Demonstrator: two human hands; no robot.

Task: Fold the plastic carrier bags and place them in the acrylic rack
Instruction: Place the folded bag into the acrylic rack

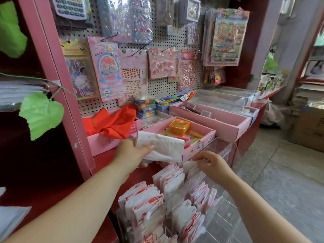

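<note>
Nearest my view, the clear acrylic rack (226, 220) stands below both forearms, its compartments packed with upright folded bags (143, 204), white with red and pink print. Just beyond, my operator's right hand (211, 162) reaches to the rack's far compartment, fingers curled over the tops of the bags there. The hand hides its own fingertips, so I cannot tell whether they pinch a bag or only rest on it. To the left and a little higher, the left hand (130, 154) grips a white folded carrier bag (164, 147), thumb on top and fingers beneath, holding it in the air above the rack's far end and in front of a pink tray (199, 145). The two hands are apart. An orange box (179, 128) sits in that tray. A crumpled red sheet (114, 123) lies in the tray to its left. Behind, a white pegboard (163, 88) carries hanging sticker packs (109, 69)
</note>
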